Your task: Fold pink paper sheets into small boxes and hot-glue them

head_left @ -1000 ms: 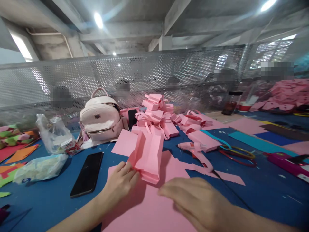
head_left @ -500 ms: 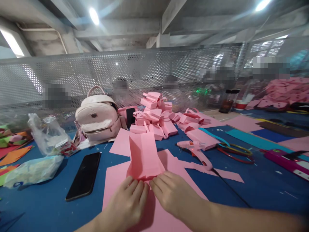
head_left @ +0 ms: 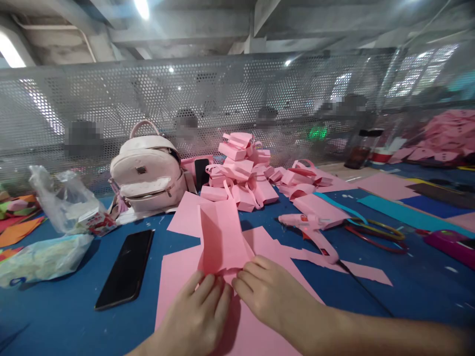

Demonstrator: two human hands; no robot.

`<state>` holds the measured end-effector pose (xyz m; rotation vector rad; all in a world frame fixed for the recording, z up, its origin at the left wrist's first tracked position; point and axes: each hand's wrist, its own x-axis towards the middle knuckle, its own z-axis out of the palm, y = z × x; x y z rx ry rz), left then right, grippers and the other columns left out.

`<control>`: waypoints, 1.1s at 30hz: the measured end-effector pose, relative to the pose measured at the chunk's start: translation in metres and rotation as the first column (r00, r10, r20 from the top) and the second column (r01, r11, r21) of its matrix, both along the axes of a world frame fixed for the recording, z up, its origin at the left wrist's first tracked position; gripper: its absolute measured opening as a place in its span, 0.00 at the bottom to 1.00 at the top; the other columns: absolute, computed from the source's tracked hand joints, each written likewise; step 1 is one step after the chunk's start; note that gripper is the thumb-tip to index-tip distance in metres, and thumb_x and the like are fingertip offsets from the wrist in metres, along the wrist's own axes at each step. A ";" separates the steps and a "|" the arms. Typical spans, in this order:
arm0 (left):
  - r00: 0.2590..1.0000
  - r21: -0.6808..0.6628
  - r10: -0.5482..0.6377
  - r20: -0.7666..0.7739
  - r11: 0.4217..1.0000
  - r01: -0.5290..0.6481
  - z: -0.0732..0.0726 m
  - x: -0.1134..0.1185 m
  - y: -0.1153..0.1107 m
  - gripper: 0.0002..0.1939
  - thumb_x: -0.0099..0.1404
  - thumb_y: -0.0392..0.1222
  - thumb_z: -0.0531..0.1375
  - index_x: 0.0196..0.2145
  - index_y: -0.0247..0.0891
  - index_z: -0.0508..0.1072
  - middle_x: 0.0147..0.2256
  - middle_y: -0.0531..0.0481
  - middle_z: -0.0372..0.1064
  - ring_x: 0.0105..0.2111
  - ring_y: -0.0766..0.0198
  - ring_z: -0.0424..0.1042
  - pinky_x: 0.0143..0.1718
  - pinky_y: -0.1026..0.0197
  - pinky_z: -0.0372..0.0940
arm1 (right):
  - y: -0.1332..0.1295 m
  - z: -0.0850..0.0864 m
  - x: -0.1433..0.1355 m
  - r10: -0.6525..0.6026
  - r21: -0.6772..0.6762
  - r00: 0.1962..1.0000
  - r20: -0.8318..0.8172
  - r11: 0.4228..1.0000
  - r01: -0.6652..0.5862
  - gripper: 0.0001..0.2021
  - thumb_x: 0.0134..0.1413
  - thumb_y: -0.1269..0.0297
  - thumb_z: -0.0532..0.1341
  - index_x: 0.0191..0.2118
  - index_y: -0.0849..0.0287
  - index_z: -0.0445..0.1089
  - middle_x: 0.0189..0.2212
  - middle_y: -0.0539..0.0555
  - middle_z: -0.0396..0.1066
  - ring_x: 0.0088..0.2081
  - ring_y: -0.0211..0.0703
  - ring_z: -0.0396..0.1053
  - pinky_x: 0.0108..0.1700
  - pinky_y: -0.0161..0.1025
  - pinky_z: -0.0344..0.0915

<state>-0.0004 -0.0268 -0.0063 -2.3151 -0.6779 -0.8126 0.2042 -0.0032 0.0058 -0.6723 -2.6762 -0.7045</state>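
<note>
Between my hands stands a folded pink paper piece with raised side walls, its near edge pinched on both sides. My left hand grips that edge at its left, fingers closed and curled over it. At the right of the same edge, my right hand is closed on it too, knuckles up. The thumbs are mostly hidden. Under both hands lies a large flat pink paper sheet. Right of them, a pink hot glue gun rests on its side, on and beside torn pink paper strips.
A black phone lies at the left, near plastic bags. Behind stand a pale pink backpack and a heap of folded pink paper boxes. Tape rings and a magenta tool lie right. A perforated metal screen closes the back.
The view has shifted slightly, tilting down a little. My hands stay on the near edge of the folded paper, where a small flap now shows between them.
</note>
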 end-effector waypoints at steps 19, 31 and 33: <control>0.999 -0.474 -0.048 -0.002 0.879 0.042 0.031 -0.030 0.021 0.13 0.70 0.27 0.51 0.32 0.40 0.68 0.29 0.54 0.71 0.33 0.62 0.68 0.46 0.55 0.54 | 0.011 0.061 0.013 0.167 -0.522 0.972 -0.168 0.821 -0.231 0.13 0.70 0.71 0.52 0.36 0.60 0.72 0.34 0.52 0.75 0.36 0.43 0.62 0.44 0.42 0.56; 0.966 -0.558 -0.252 -0.048 0.809 0.184 0.033 -0.040 0.036 0.13 0.77 0.37 0.54 0.33 0.42 0.73 0.30 0.56 0.76 0.36 0.64 0.70 0.54 0.54 0.50 | 0.018 0.069 0.013 0.092 -0.646 0.954 -0.286 0.716 -0.263 0.14 0.70 0.73 0.50 0.39 0.62 0.74 0.35 0.54 0.75 0.39 0.44 0.63 0.47 0.41 0.58; 0.962 -0.542 -0.273 -0.017 0.811 0.221 0.030 -0.040 0.038 0.17 0.79 0.40 0.50 0.33 0.41 0.73 0.30 0.55 0.76 0.36 0.64 0.70 0.53 0.54 0.51 | 0.018 0.069 0.013 0.090 -0.647 0.956 -0.278 0.718 -0.256 0.14 0.70 0.73 0.50 0.39 0.62 0.74 0.36 0.54 0.75 0.39 0.44 0.63 0.47 0.40 0.58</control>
